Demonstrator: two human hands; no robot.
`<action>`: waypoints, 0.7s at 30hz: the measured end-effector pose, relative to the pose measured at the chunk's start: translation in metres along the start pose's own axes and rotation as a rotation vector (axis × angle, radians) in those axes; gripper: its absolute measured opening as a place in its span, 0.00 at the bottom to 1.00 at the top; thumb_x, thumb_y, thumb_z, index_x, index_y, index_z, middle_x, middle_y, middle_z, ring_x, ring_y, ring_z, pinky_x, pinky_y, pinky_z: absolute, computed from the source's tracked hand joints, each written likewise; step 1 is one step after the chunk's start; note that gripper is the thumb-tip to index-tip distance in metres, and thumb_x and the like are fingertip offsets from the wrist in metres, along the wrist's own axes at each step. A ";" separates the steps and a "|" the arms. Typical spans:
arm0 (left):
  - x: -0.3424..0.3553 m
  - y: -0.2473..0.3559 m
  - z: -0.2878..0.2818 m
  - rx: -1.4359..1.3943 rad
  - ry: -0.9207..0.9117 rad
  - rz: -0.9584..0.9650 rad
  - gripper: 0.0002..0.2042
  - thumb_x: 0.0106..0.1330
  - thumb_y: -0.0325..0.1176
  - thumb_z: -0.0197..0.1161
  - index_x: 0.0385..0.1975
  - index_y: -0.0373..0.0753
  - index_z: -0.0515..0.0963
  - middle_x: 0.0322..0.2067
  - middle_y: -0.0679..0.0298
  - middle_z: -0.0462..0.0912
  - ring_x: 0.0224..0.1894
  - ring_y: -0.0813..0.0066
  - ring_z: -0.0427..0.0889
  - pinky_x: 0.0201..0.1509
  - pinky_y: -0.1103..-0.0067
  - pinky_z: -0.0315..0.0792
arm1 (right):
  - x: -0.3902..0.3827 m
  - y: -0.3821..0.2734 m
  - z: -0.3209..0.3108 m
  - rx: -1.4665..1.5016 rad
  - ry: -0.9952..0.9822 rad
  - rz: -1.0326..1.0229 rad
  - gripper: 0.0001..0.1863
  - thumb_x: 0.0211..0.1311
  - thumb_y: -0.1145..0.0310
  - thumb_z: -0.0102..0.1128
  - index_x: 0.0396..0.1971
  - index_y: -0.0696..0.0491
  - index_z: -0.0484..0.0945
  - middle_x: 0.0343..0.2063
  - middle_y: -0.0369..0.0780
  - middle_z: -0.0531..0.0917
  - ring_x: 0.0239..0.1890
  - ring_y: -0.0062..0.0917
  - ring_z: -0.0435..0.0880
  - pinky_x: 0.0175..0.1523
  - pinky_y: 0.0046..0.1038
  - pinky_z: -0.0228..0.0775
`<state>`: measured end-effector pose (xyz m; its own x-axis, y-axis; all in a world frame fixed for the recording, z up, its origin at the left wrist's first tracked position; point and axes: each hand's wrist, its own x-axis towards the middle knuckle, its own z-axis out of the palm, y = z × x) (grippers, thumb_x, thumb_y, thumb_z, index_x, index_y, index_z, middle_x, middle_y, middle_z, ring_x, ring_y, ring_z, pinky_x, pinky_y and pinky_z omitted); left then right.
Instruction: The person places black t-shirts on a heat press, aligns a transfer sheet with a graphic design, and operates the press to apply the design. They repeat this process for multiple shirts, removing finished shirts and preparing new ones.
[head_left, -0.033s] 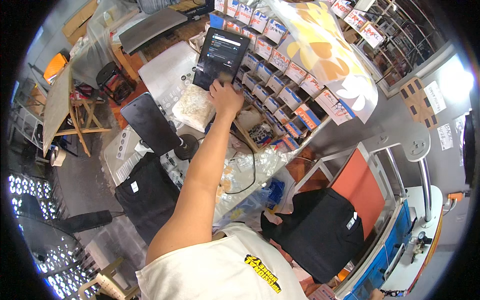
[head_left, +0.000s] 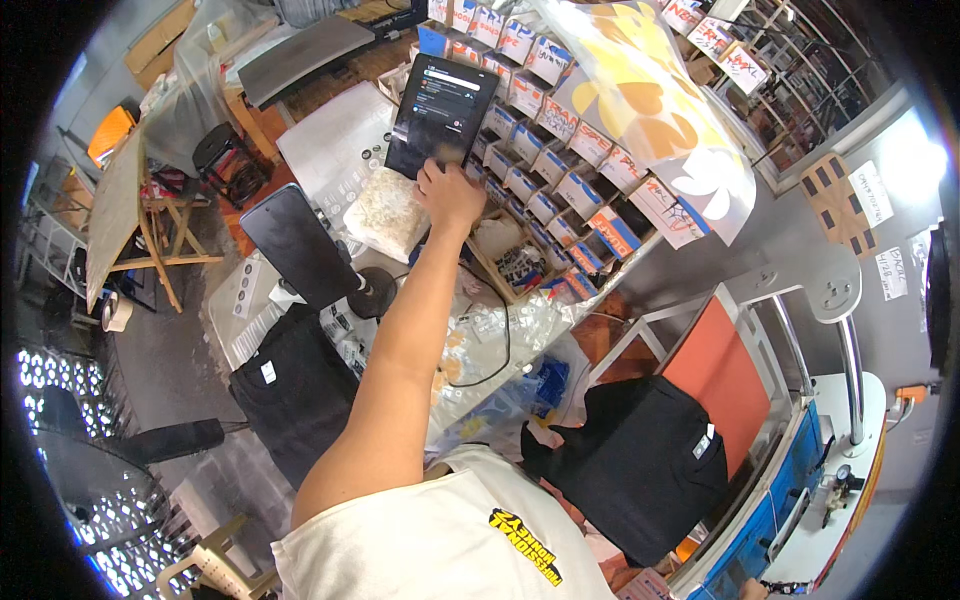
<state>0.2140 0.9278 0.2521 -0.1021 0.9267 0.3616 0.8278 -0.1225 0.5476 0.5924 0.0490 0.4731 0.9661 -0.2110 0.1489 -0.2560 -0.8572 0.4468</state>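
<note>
My left arm reaches up across the table, and my left hand (head_left: pixel 455 195) lies over the lower part of a dark tablet (head_left: pixel 440 115) with a lit screen. Its fingers are a little bent and apart at the screen, holding nothing. Beside the wrist sits a clear bag of pale, crumbly material (head_left: pixel 387 213). A large black phone (head_left: pixel 298 245) stands on a round-based holder left of my forearm. At the lower right edge, a sliver of what seems my right hand (head_left: pixel 752 590) shows near a press handle; its fingers are hidden.
Black folded shirts lie left on the table (head_left: pixel 295 390) and right on a heat press (head_left: pixel 650 465) with an orange-red pad (head_left: pixel 715 370). Labelled card boxes (head_left: pixel 560 190) fill the table's far right. A black cable (head_left: pixel 508 335) loops beside my forearm. A stool (head_left: pixel 225 160) stands beyond.
</note>
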 end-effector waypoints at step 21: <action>-0.005 0.000 -0.010 0.171 -0.109 -0.079 0.15 0.55 0.39 0.69 0.42 0.43 0.83 0.66 0.51 0.66 0.70 0.45 0.61 0.72 0.52 0.54 | 0.051 -0.003 0.039 -0.158 -0.074 0.021 0.36 0.57 0.39 0.58 0.54 0.55 0.83 0.53 0.46 0.85 0.56 0.35 0.83 0.58 0.35 0.74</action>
<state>0.2084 0.9198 0.2581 -0.1180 0.9650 0.2342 0.9022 0.0056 0.4313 0.6436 0.0225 0.4454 0.9588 -0.2671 0.0969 -0.2727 -0.7689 0.5783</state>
